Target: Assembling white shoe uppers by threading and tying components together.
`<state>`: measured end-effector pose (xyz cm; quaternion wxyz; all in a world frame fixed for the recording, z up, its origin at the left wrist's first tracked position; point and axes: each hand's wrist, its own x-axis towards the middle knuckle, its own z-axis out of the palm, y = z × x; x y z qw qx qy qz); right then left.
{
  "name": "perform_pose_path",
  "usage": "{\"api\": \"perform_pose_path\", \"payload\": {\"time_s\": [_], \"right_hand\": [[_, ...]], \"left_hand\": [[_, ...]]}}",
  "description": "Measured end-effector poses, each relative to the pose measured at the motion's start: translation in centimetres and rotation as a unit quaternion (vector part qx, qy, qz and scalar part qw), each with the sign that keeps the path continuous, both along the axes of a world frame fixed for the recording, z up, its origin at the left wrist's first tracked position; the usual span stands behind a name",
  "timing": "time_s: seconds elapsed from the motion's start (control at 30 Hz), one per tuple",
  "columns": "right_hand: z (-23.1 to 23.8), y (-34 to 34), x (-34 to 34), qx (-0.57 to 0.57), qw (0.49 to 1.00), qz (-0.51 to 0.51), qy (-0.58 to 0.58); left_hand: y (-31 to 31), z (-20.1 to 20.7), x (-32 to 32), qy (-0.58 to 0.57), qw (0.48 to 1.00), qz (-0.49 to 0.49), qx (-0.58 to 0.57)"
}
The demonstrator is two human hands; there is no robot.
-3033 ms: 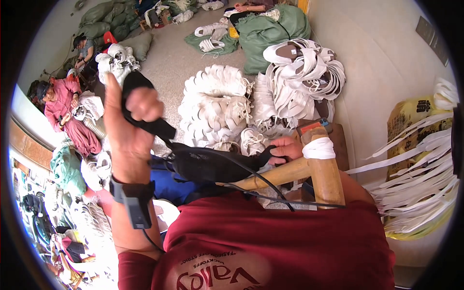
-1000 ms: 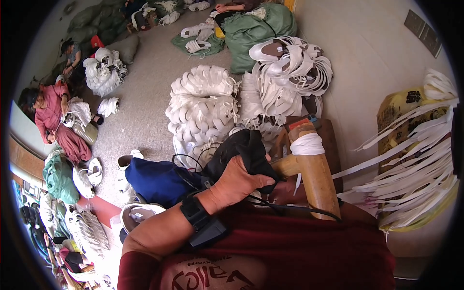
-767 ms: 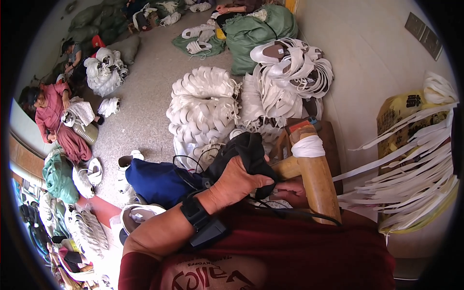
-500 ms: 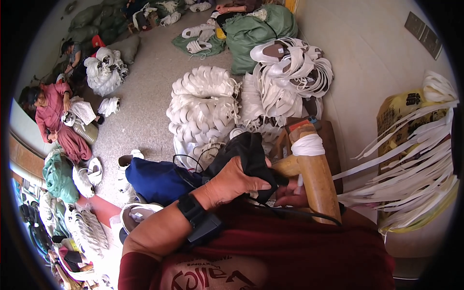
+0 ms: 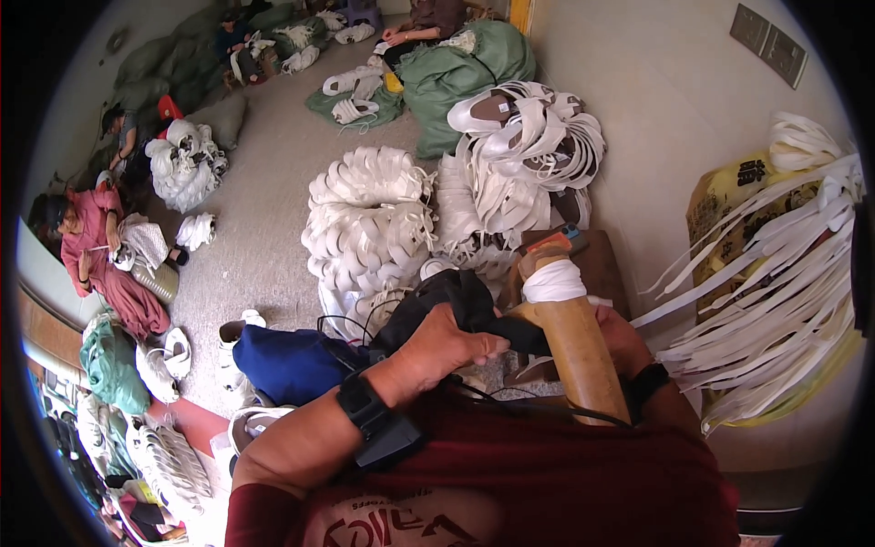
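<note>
My left hand point(image 5: 442, 346) is closed on a bunched black cloth item point(image 5: 447, 296), its thumb pressed along the near side. Its exact kind I cannot make out. To the right of it stands a thick wooden post point(image 5: 583, 356) with a white wrap point(image 5: 556, 281) near its top. My right hand point(image 5: 624, 345) is just beyond the post, which hides most of the fingers. A small white bit shows by those fingers; whether it is held does not show. A dark blue cloth bundle point(image 5: 293, 363) lies beside my left forearm.
Ring-shaped stacks of white shoe uppers point(image 5: 369, 214) stand ahead, with more uppers point(image 5: 533, 137) piled by green sacks point(image 5: 469, 82). White laces point(image 5: 766, 301) hang at the right wall. A person in pink point(image 5: 96, 237) sits at the left, other people farther back.
My right hand has moved right, from the near left of the post to its right side. My left hand keeps hold of the black cloth item. The view has shifted slightly.
</note>
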<state>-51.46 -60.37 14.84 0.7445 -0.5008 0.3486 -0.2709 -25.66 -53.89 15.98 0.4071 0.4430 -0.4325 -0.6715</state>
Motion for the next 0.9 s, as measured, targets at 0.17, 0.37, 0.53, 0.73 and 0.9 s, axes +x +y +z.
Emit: {"api": "perform_pose_path", "payload": {"time_s": [0.17, 0.37, 0.53, 0.73, 0.9], "right_hand": [[0.5, -1.1, 0.5, 0.035, 0.994, 0.039, -0.097], [3.2, -1.9, -0.4, -0.067, 0.991, 0.034, -0.111], [3.9, -1.7, -0.3, -0.098, 0.987, -0.051, -0.113], [4.9, -2.3, 0.9, -0.074, 0.968, -0.115, -0.209], [5.4, -1.4, 2.0, -0.063, 0.958, -0.026, -0.279]], "left_hand": [[-0.1, -0.3, 1.0, -0.037, 0.998, -0.011, 0.043], [0.7, 1.7, 3.3, -0.109, 0.990, 0.074, -0.044], [1.3, 5.2, 4.8, 0.012, 0.987, 0.081, -0.140], [1.5, 8.8, 3.8, -0.111, 0.970, 0.093, -0.194], [1.7, 10.2, 2.6, -0.101, 0.977, 0.038, -0.184]]}}
